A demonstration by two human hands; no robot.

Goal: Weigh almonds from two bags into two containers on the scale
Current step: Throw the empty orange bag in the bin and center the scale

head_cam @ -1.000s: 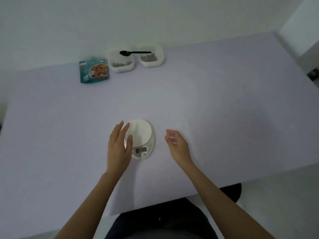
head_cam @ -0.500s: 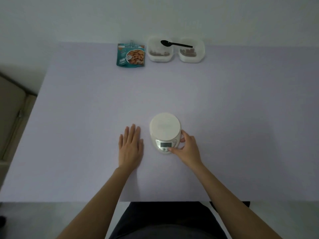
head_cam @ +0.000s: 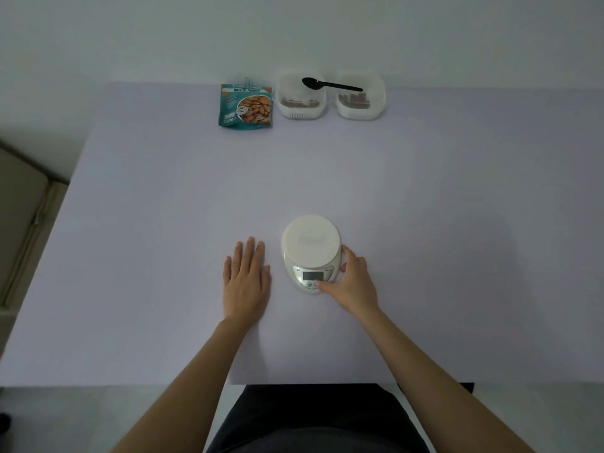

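The round white kitchen scale (head_cam: 310, 248), platform bare, sits near-centre on the lilac table (head_cam: 163, 223). The right hand (head_cam: 354, 282), free a second ago, now clasps its right side, thumb at the buttons, probably zeroing it. The left hand (head_cam: 246, 282) has moved off and lies flat just left. Two white plastic tubs (head_cam: 300, 113) and a teal almond bag (head_cam: 245, 106) wait at the far edge.

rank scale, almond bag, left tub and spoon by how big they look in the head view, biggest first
1. scale, though it is nearest the camera, which flatters it
2. almond bag and left tub, too alike to rank
3. spoon, long but thin
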